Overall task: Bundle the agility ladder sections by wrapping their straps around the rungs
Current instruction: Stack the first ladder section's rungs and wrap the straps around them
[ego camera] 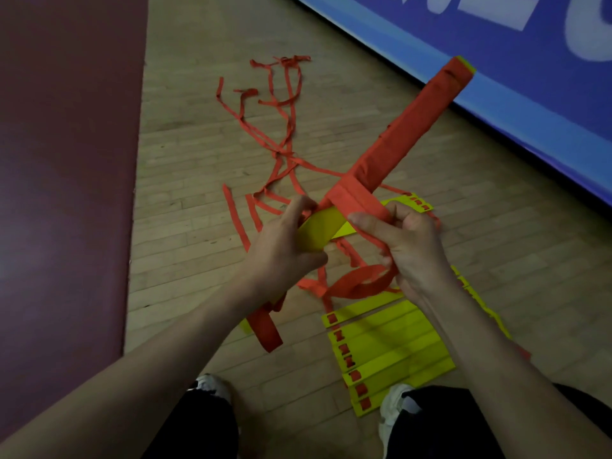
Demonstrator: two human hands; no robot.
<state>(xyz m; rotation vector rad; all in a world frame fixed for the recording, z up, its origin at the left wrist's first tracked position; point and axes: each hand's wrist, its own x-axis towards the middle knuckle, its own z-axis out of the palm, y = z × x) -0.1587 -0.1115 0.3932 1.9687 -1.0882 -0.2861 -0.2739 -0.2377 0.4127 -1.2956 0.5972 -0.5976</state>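
A bundle of yellow rungs (323, 226), mostly covered in wound red strap (407, 127), slants up from centre toward the upper right. My left hand (281, 250) grips the bundle's bare yellow lower end. My right hand (407, 240) pinches the red strap where it crosses the bundle, with a loop of strap (359, 283) curling below it. A loose strap end (265, 329) hangs under my left wrist. Several flat yellow rungs (387, 352) with red strap slots lie stacked on the floor beneath my right forearm. More red strap (281, 127) trails tangled across the floor beyond.
The wooden floor (185, 180) runs between a dark red mat (66, 180) on the left and a blue banner (530, 77) at the upper right. My white shoes (212, 385) and dark trouser legs are at the bottom edge.
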